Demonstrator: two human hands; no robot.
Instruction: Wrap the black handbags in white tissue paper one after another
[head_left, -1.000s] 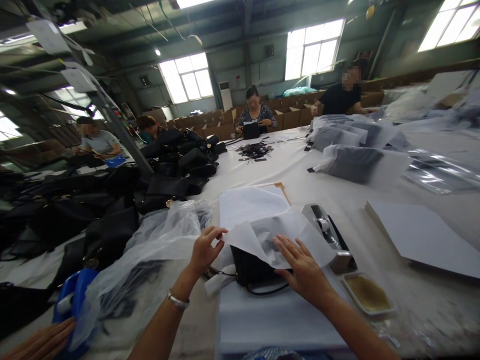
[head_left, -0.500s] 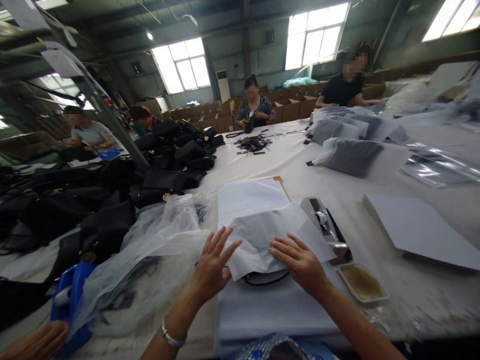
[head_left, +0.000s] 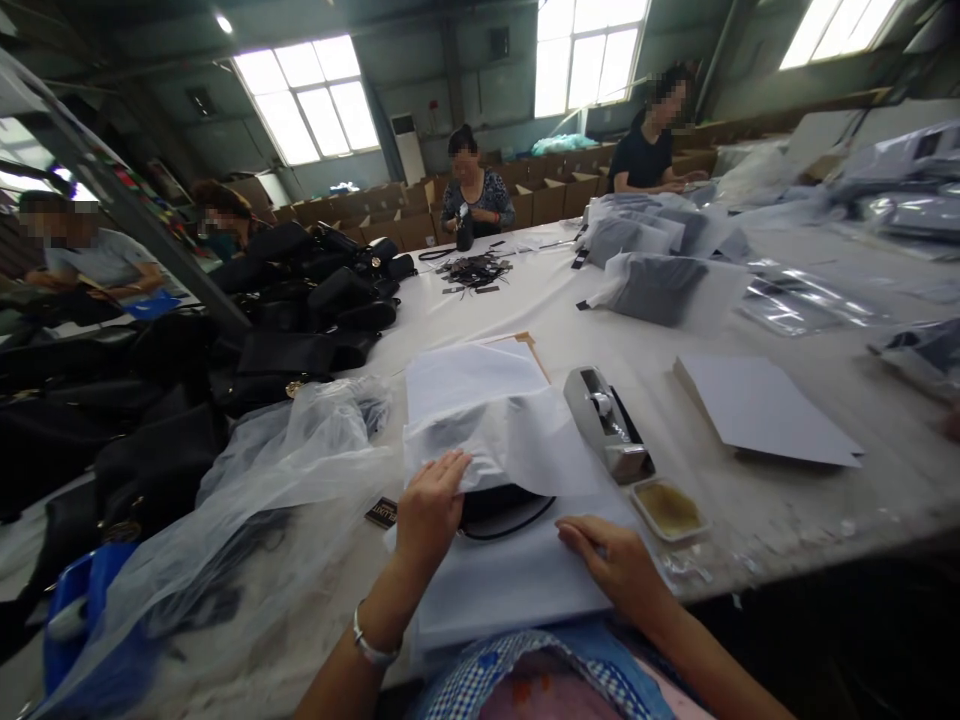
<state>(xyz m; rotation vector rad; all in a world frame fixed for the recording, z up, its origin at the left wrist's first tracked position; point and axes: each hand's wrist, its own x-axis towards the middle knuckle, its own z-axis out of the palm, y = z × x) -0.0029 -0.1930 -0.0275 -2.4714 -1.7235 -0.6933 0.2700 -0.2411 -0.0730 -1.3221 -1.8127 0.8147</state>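
Note:
A black bag [head_left: 499, 510] with a thin strap lies on white sheets [head_left: 517, 590] in front of me. Thin white tissue paper [head_left: 517, 430] covers its far part, while the near edge is bare. My left hand [head_left: 431, 500] rests with fingers stretched out on the tissue at the bag's left side. To the right of the strap, my right hand [head_left: 611, 560] is low over the sheets, its fingers curled together; whatever is in them, if anything, is hidden. A small dark lettered tag [head_left: 382, 512] lies beside my left hand.
A grey tape dispenser [head_left: 607, 425] and a shallow dish [head_left: 670, 508] stand on the right, near a stack of white card [head_left: 765, 410]. Black bags [head_left: 150, 400] and clear plastic [head_left: 292, 470] crowd the left, with a blue dispenser [head_left: 90, 620]. Several people work farther off.
My right hand has left the tissue and come nearer to me, its fingers now curled. More of the black bag shows. Another person's hand at the blue dispenser is out of view.

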